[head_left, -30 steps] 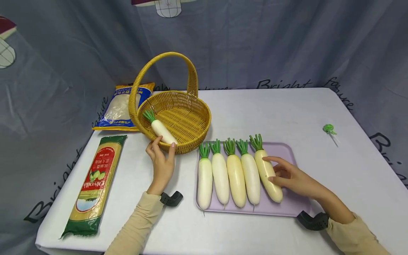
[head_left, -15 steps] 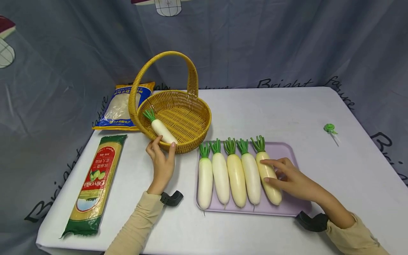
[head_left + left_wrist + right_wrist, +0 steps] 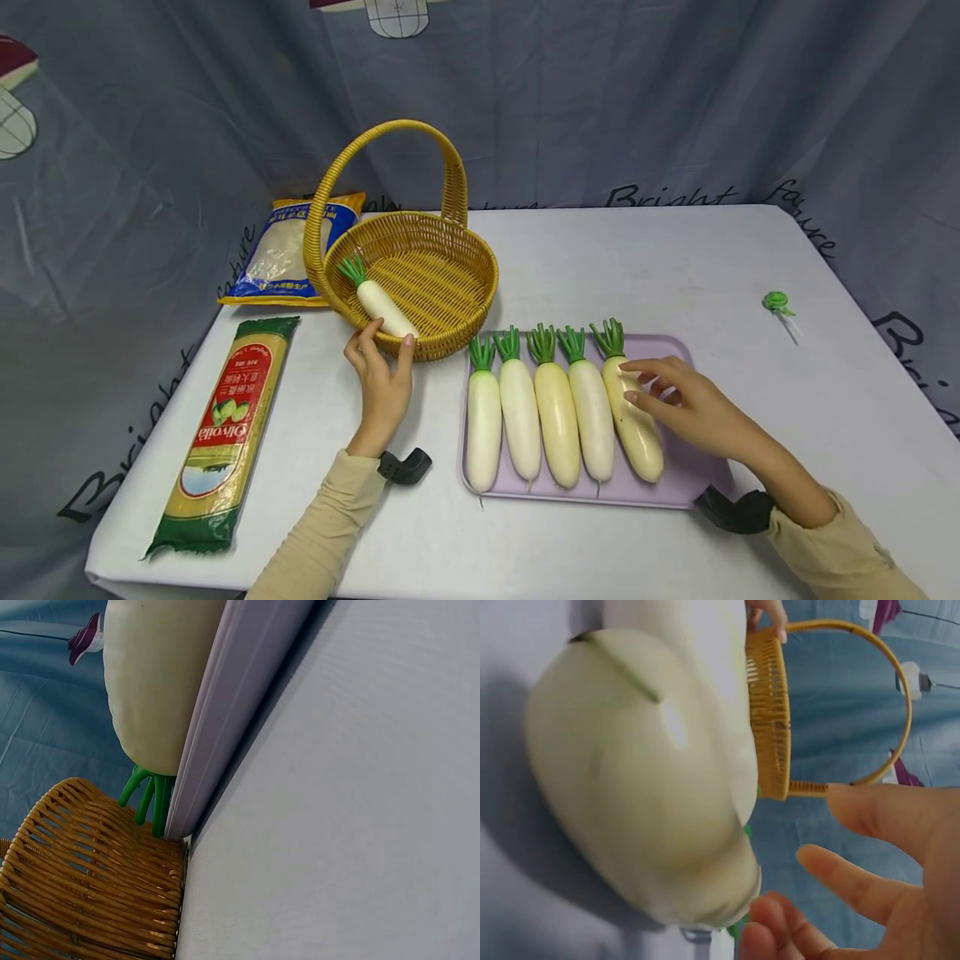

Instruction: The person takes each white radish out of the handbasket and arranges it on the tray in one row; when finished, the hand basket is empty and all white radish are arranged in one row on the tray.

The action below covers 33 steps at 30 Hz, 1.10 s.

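Note:
The yellow wicker basket (image 3: 480, 304) has a tall handle, and one white radish (image 3: 384, 304) with green leaf stubs lies inside it along the left. At its near rim my left hand (image 3: 381, 396) holds on with finger and thumb, close to that radish's tip. Several radishes (image 3: 557, 421) lie side by side on a lilac tray (image 3: 675, 475). By the rightmost radish (image 3: 633, 425) is my right hand (image 3: 686, 404), its fingers spread apart and loosely bent, with nothing gripped. In the right wrist view the fingertips (image 3: 821, 859) are near a radish (image 3: 645, 772).
A pasta packet (image 3: 225, 433) lies at the left of the white table (image 3: 600, 267). Behind it, a blue-and-yellow bag (image 3: 281, 254) stands beside the basket. A green lollipop (image 3: 776, 302) lies on the far right. A grey curtain (image 3: 562, 100) hangs behind the table.
The rightmost radish's lower end has shifted slightly, and my right hand has moved a little up and off its side. My left hand and the basket have stayed put.

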{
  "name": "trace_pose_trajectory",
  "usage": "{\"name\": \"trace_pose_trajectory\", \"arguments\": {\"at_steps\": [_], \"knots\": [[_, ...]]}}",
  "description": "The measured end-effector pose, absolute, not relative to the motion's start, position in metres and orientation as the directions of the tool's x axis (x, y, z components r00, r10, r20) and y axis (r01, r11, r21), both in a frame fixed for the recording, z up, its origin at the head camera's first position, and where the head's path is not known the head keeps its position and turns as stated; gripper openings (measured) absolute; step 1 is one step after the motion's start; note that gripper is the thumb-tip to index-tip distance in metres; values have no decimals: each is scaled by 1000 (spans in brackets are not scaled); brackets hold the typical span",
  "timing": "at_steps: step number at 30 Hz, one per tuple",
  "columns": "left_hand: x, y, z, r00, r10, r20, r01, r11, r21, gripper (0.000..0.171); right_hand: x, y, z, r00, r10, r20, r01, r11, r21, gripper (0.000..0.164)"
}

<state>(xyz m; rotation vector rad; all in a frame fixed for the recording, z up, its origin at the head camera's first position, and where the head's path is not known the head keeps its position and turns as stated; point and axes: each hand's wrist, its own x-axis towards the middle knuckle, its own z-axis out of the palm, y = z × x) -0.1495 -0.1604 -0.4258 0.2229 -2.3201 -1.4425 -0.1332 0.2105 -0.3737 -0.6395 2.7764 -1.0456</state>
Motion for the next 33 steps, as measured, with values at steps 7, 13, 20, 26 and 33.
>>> {"name": "trace_pose_trajectory", "arguments": {"at_steps": [7, 13, 20, 26, 33], "knots": [[-150, -160, -426, -906, -343, 249, 73, 453, 888, 50, -147, 197, -367, -926, -355, 132, -320, 546, -774, 38], [-150, -160, -426, -907, -341, 246, 71, 452, 889, 50, -159, 177, -357, -935, -343, 87, -200, 311, -929, 39], [-149, -160, -425, -909, -338, 242, 65, 460, 885, 51, -175, 143, -348, -918, -396, -8, -62, 162, -985, 42], [-148, -159, -424, -914, -333, 233, 59, 459, 887, 52, -185, 100, -344, -894, -442, -74, 28, 109, -994, 44], [-149, -159, -424, -907, -343, 244, 66, 456, 888, 50, -208, 39, -341, -861, -494, -118, 134, 2, -991, 47]]}}
